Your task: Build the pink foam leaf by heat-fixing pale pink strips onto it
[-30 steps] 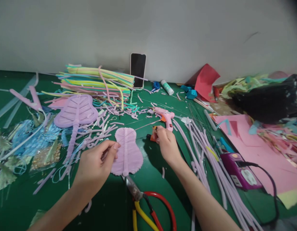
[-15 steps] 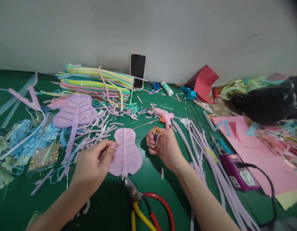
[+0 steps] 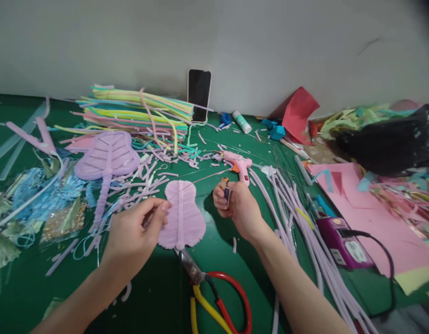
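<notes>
My left hand (image 3: 139, 232) pinches the left edge of a lilac fan-shaped piece (image 3: 191, 218), which has a scalloped rim and a fuzzy strip down its middle. To the right of this piece, my right hand (image 3: 242, 211) is closed around a small lighter (image 3: 227, 191) held upright, and no flame is visible. Scissors (image 3: 200, 278) with one red and one yellow handle lie just below the piece, blades pointing toward it. Behind my right hand rests a pink glue gun (image 3: 238, 163).
A finished-looking lilac fan (image 3: 109, 160) lies at left, near blue tassels (image 3: 43, 199). Bundled coloured pipe cleaners (image 3: 131, 111) and a phone (image 3: 199, 95) are at the back. Lilac stems (image 3: 315, 250), a purple power block (image 3: 344, 243) and pink sheets (image 3: 370, 218) occupy the right.
The view has shifted slightly, so most things sit a little higher. In my right hand the lighter has turned a little. My left hand keeps its pinch on the lilac piece.
</notes>
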